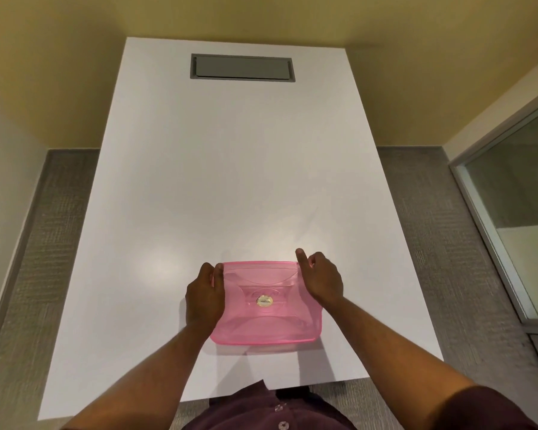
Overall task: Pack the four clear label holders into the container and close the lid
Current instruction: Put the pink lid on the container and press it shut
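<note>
Translucent pink container [266,318], gold label [264,301]; white table [230,181]; maroon shirt [246,411].

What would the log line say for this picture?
lid: on box | left hand: on left edge | right hand: on right edge | holders: not visible | table

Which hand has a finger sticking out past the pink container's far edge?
The right hand: its index finger points out beyond the far right corner of the pink container. The left hand keeps its fingers wrapped on the far left corner instead.
</note>
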A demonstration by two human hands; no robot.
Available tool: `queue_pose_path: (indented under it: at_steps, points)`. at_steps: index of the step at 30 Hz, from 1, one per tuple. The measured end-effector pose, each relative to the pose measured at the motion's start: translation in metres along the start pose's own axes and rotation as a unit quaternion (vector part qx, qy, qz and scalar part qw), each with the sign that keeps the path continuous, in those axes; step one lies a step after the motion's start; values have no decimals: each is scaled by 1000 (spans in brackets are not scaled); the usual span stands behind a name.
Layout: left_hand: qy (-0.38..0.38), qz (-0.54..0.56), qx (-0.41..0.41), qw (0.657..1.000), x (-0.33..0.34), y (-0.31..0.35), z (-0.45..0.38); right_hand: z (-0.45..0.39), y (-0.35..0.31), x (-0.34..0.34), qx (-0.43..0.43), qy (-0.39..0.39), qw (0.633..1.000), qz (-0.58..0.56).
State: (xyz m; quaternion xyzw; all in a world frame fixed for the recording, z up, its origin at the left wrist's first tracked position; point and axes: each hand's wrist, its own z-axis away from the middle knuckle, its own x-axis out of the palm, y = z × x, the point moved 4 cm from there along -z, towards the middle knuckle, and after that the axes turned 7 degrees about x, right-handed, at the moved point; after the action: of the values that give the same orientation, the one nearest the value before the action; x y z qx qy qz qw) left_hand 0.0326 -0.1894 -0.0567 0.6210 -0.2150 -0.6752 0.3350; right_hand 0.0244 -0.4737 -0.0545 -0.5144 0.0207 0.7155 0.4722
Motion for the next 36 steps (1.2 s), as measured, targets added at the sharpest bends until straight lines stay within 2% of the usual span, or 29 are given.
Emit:
queue_pose_path:
  at_steps: [4,12,15,17,20,23,25,29,36]
  points:
    - [-5,18,5,1000,1,-2,-1,-7,-6,8,29,13,999,-43]
    - [-7,30,9,999,2,-2,-4,-18,-9,12,54,-15,998,-23]
    - [-8,26,6,1000,1,-1,-3,-20,-10,11,66,-5,998,19]
    - [-6,20,3,1000,1,0,-2,-19,-15,9,38,36,995,79]
    - [-2,16,1,1000,0,3,0,-16,-33,10,-95,73,979,166]
    - [2,8,1,1000,-1,4,1,-14,-63,23,-224,32,952,208]
    - [0,6,-5,1000,-1,4,1,-7,-86,40,-279,-4,931,237]
    - [1,0,-8,1000,0,4,0,-1,-106,66,-296,-40,916,267]
    - [9,-4,-8,1000,1,2,0,-7,-107,69,-251,-55,931,258]
